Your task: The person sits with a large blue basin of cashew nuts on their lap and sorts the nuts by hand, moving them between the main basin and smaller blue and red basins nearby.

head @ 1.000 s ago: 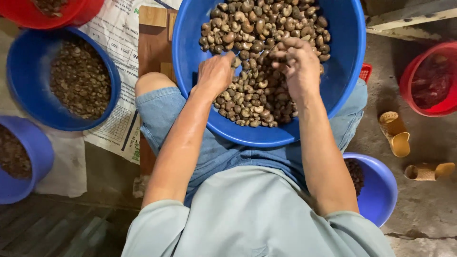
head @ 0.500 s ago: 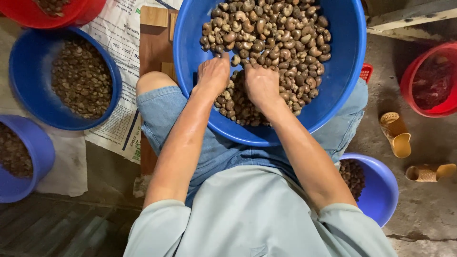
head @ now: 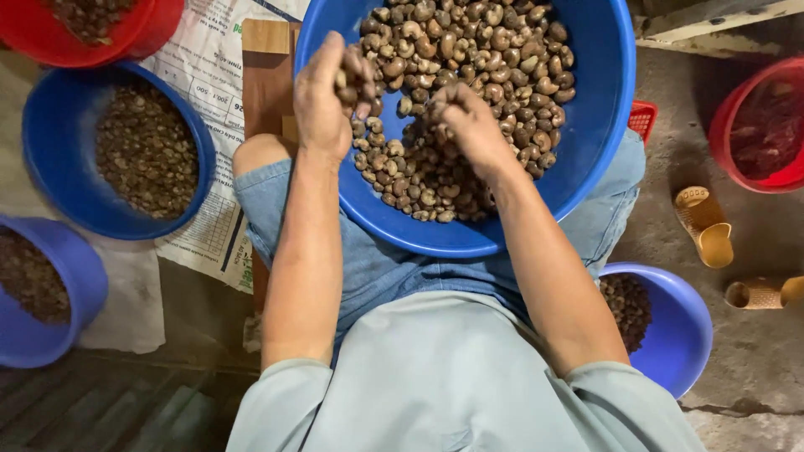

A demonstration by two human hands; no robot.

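A large blue basin (head: 596,125) rests on my lap, holding a heap of brown nuts (head: 486,75). My left hand (head: 325,96) is raised over the basin's left rim, fingers closed around a few nuts. Lower in the basin, my right hand (head: 466,121) lies on the heap with its fingers curled on some nuts.
To my left stand a blue bowl of small brown pieces (head: 142,151), a purple-blue bowl (head: 50,289) and a red bowl (head: 100,25) on printed paper (head: 209,67). Another blue bowl (head: 670,331) sits by my right hip. A red tub (head: 758,125) and tan sandals (head: 703,226) lie right.
My left hand has lifted off the heap toward the basin's left rim with nuts in it. My right hand came in from the upper right of the heap and stays low on the nuts.
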